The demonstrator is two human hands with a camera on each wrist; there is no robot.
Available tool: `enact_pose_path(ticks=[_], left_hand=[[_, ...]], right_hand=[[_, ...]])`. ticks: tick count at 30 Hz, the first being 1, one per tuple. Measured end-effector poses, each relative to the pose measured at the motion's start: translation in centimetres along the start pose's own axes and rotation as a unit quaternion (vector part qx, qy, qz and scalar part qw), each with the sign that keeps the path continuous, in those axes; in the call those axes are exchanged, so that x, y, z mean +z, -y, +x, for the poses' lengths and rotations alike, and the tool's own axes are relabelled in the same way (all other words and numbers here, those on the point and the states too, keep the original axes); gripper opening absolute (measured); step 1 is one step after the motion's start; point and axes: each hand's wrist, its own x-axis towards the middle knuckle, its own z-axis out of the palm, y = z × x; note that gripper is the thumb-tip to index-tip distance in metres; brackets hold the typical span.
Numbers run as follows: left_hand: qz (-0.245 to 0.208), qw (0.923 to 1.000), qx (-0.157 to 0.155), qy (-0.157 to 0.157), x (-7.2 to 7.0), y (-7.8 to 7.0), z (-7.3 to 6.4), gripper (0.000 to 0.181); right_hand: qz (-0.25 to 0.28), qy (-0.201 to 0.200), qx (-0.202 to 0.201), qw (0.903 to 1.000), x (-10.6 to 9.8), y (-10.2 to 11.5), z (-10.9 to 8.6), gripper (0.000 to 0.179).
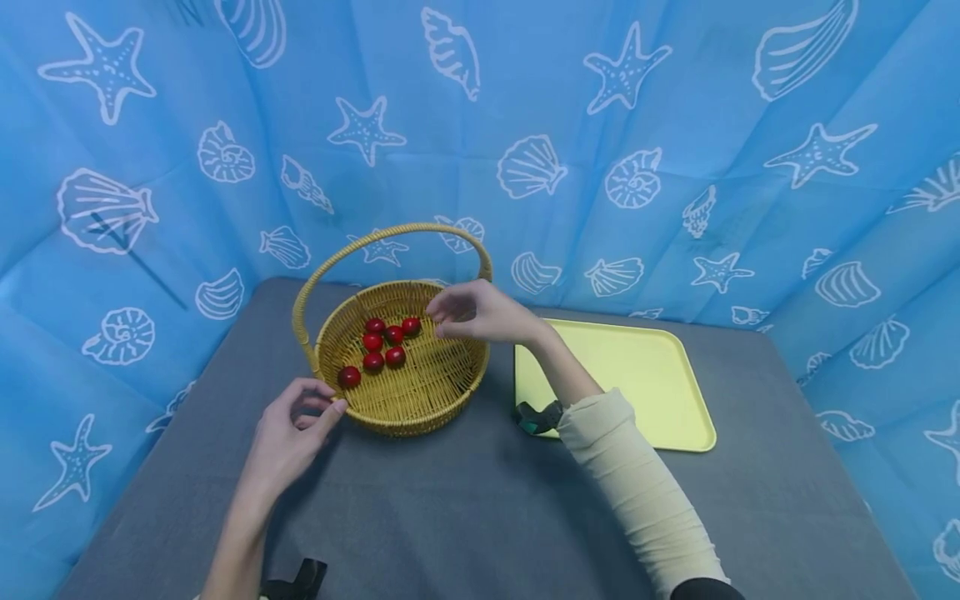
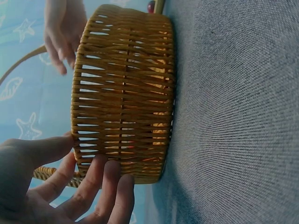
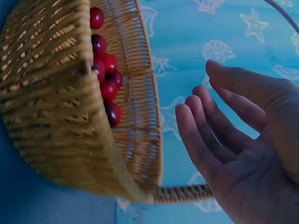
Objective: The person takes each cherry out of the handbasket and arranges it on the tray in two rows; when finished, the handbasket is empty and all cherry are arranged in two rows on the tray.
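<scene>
A round wicker basket [image 1: 408, 417] with a tall arched handle holds several shiny red, cherry-like fruits [image 1: 372, 342], gathered toward its left side. My left hand [image 1: 288, 433] grips the basket's near-left rim beside the handle's foot. In the left wrist view its thumb lies at the rim and its fingers [image 2: 96, 182] rest along the outer wall. Over the right part of the basket hovers my right hand [image 1: 480, 312], its fingers loosely bent with nothing between them. From the right wrist view, that hand [image 3: 247, 130] is above the rim, apart from the fruits.
A yellow rectangular tray [image 1: 637, 383] lies right of the basket, partly covered by my right forearm. A red round item [image 2: 151, 6] shows at the tray's edge in the left wrist view. Grey cloth [image 1: 465, 517] covers the table; a blue shell-patterned curtain [image 1: 465, 133] hangs behind.
</scene>
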Motion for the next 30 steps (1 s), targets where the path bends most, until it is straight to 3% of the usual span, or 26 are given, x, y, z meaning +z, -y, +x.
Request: enact_pose_path(ticks=[8, 16, 22, 30], left_hand=[[0.004, 1.0, -0.001, 0.0, 0.1, 0.0, 0.0, 0.04], [0.012, 0.9999, 0.003, -0.003, 0.1, 0.1, 0.2, 0.039], [0.015, 0.9999, 0.0, -0.004, 0.1, 0.0, 0.2, 0.038], [0.011, 0.9999, 0.001, 0.0, 0.0, 0.1, 0.2, 0.04]], right_hand=[[-0.02, 0.017, 0.026, 0.9993, 1.3, -0.3, 3.4, 0.03], [0.041, 0.006, 0.08, 0.9959, 2.1, -1.6, 5.6, 0.026], [0.073, -0.025, 0.107, 0.9913, 2.8, -2.7, 6.8, 0.028], [0.04, -0.021, 0.151, 0.9875, 3.9, -4.2, 7.1, 0.035]])
